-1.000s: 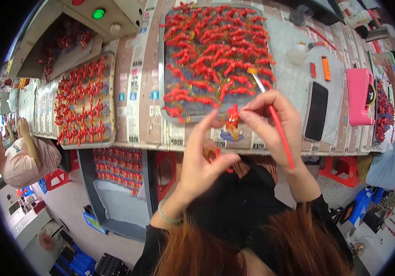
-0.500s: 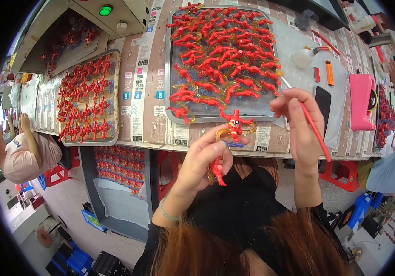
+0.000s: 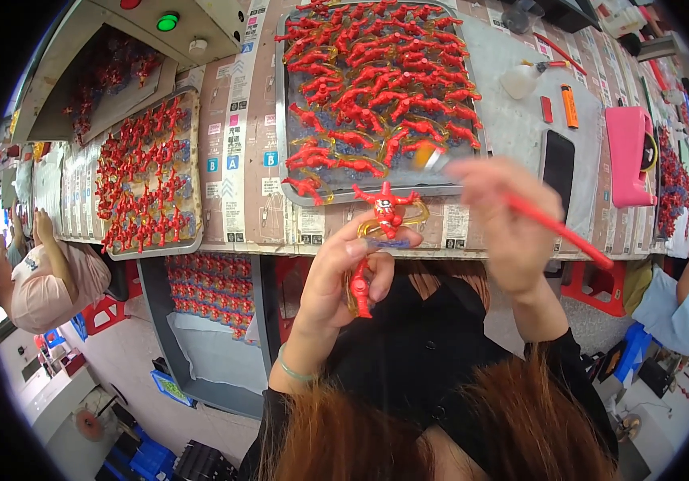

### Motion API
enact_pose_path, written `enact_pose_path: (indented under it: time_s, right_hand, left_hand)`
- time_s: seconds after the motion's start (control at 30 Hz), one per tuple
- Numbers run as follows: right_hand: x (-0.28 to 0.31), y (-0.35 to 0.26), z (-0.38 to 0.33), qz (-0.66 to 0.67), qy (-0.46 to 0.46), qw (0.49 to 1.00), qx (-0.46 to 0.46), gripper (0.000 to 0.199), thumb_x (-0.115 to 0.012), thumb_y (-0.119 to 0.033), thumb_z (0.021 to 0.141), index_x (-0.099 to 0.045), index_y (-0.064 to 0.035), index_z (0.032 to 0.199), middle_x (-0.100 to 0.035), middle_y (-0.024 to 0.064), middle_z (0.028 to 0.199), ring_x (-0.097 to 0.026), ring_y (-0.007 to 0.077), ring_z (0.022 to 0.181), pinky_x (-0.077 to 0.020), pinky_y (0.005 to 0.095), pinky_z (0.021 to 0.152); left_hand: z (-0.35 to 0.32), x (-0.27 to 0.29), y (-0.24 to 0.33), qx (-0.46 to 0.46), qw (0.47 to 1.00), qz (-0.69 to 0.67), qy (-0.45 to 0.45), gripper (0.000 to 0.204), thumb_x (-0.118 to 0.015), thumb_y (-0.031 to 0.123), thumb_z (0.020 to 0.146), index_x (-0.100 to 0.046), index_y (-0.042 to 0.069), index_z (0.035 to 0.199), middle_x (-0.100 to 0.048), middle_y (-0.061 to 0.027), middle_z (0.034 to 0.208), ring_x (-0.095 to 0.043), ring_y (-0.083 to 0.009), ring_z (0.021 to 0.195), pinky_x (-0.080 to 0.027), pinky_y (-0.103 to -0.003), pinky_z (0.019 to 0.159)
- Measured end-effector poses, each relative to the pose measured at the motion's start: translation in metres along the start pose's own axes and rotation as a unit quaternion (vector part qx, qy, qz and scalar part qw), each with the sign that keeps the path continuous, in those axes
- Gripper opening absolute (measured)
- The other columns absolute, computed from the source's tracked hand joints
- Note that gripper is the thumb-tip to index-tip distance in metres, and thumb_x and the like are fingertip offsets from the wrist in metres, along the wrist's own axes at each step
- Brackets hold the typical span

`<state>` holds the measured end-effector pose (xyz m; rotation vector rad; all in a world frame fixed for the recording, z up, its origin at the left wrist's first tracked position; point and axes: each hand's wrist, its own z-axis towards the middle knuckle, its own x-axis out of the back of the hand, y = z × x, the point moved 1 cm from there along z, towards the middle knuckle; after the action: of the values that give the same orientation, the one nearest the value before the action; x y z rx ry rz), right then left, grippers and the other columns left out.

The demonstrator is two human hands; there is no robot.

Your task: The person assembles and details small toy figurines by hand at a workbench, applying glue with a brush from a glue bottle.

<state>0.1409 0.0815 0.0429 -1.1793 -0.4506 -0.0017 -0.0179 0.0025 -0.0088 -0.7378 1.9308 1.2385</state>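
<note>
A glossy red plastic figure (image 3: 386, 208) with a translucent, shiny amber loop gleams at the front edge of the paper-covered table (image 3: 232, 216), near a smooth-rimmed metal tray (image 3: 282, 128). The brush (image 3: 557, 229) pairs a smooth red handle with a silvery metal ferrule; rightward along that edge lie a sleek dark phone (image 3: 558, 164) and a smooth pink plastic tape dispenser (image 3: 628, 160).

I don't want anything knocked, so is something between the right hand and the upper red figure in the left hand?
Nothing visible: open space separates the right hand from the upper red figure in the left hand. The brush appears clear too, its bristles above and right of the figure.
</note>
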Motion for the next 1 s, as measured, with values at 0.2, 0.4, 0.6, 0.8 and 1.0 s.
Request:
enact_pose_path:
  time_s: [0.2,0.4,0.6,0.8,1.0]
  right_hand:
    - [-0.006,-0.006,-0.001,0.190,-0.066,0.961,-0.188,0.017,-0.058,-0.003,0.075,-0.052,-0.0005,0.090,-0.056,0.0036,0.079,-0.051,0.0078,0.071,-0.0416,0.0209,0.064]
    - [-0.024,-0.001,-0.016,0.114,-0.054,0.990,-0.062,0.016,-0.062,0.000,0.070,-0.050,-0.0005,0.081,-0.054,0.0026,0.070,-0.053,0.0083,0.062,-0.0428,0.0214,0.059]
    - [-0.038,-0.011,-0.013,0.168,-0.083,0.964,-0.186,0.017,-0.056,0.008,0.071,-0.046,-0.0001,0.083,-0.049,0.0064,0.081,-0.050,0.0113,0.075,-0.0401,0.0219,0.070]
    - [-0.069,-0.011,-0.041,-0.001,-0.014,0.999,0.044,0.017,-0.054,0.012,0.069,-0.049,0.0011,0.081,-0.052,0.0113,0.076,-0.053,0.0180,0.074,-0.0412,0.0276,0.070]
    - [-0.072,-0.014,-0.022,0.081,-0.071,0.994,0.017,0.011,-0.041,0.004,0.081,-0.045,0.0016,0.091,-0.053,0.0156,0.090,-0.050,0.0165,0.079,-0.0401,0.0258,0.072]
  left_hand:
    - [-0.001,0.006,-0.001,0.022,0.995,-0.079,-0.047,0.056,-0.044,0.028,0.078,-0.028,-0.005,0.120,-0.052,-0.0203,0.098,-0.043,-0.0109,0.043,-0.035,-0.019,0.037]
    - [0.003,0.011,-0.002,-0.007,0.993,-0.111,-0.045,0.049,-0.039,0.029,0.081,-0.031,0.001,0.121,-0.053,-0.0207,0.094,-0.044,-0.0127,0.042,-0.036,-0.019,0.037]
    - [-0.013,0.015,0.003,-0.048,0.992,-0.116,-0.020,0.042,-0.036,0.025,0.084,-0.033,0.004,0.120,-0.054,-0.0213,0.094,-0.045,-0.0133,0.042,-0.036,-0.020,0.037]
    - [-0.035,0.008,0.009,-0.056,0.994,-0.003,0.090,0.037,-0.043,0.021,0.087,-0.034,0.005,0.119,-0.049,-0.0009,0.066,-0.045,-0.0055,0.044,-0.036,-0.018,0.038]
    - [-0.161,0.110,0.041,-0.383,0.865,0.026,0.325,0.033,-0.050,0.011,0.077,-0.040,0.001,0.107,-0.058,-0.0137,0.082,-0.051,-0.0100,0.048,-0.042,-0.020,0.042]
